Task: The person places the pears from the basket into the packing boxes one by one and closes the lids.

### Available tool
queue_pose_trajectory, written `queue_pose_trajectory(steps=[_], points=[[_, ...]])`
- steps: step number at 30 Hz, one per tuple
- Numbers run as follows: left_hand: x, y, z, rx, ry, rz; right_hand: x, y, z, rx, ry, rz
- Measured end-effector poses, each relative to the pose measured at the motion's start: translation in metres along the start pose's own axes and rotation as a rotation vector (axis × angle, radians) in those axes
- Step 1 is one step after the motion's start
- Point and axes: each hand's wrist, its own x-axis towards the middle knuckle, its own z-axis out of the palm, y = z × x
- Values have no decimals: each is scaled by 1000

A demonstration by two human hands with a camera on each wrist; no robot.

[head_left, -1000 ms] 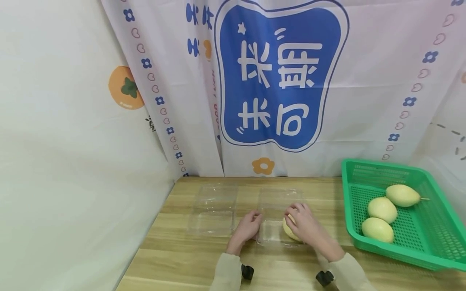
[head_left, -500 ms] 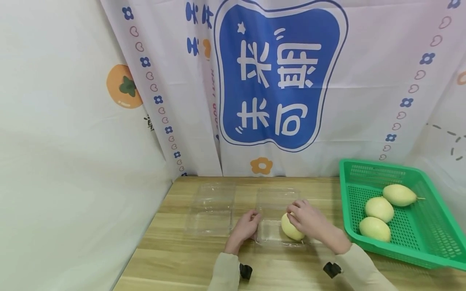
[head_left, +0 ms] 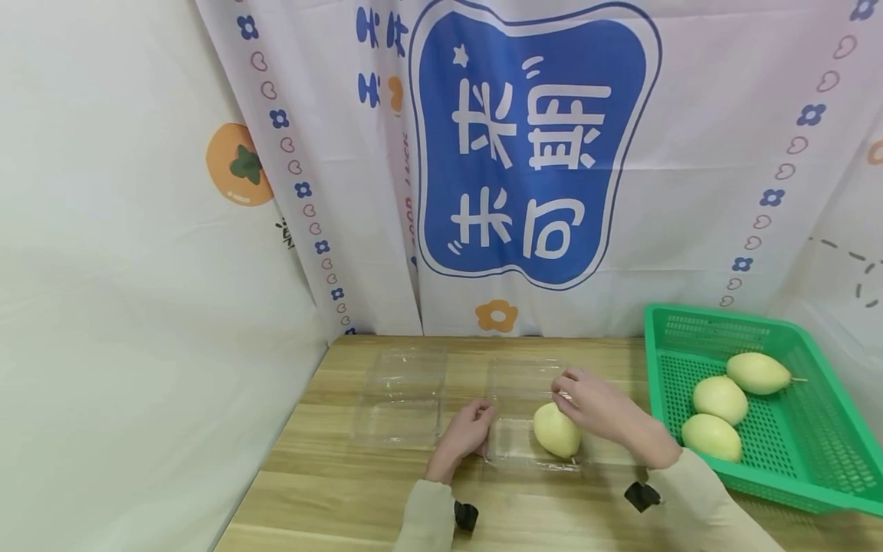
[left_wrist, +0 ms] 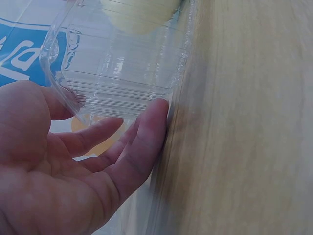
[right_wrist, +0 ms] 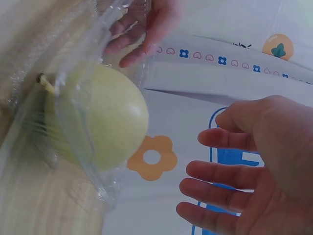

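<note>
A pale yellow pear [head_left: 557,431] lies in the right end of the near half of a clear plastic clamshell box [head_left: 512,443], its lid tipped back. Its stem shows at the box wall in the right wrist view. My left hand [head_left: 466,431] holds the box by its left end, thumb at the rim and fingers along the outer wall in the left wrist view. Above and right of the pear is my right hand [head_left: 596,405], apart from it, fingers loosely bent with nothing between them [right_wrist: 210,181].
To the left lies a second clear clamshell box [head_left: 400,420], opened out. A green plastic basket [head_left: 658,383] stands at the right with three pears [head_left: 720,399] inside. Printed cloth [head_left: 621,307] hangs behind the wooden table [head_left: 324,491].
My right hand has let go of the pear and drawn up and to the right. The pear now rests in the box. My left hand has stayed at the box's left end.
</note>
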Motion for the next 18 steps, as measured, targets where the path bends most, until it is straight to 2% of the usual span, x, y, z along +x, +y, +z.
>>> queue_pose_trajectory(steps=[13,18], points=[[0,1,1,-8,3,-4,2,16,-24,-39,86,-23],[-1,1,1,-12,-2,-4,1,22,-36,-35,38,14]])
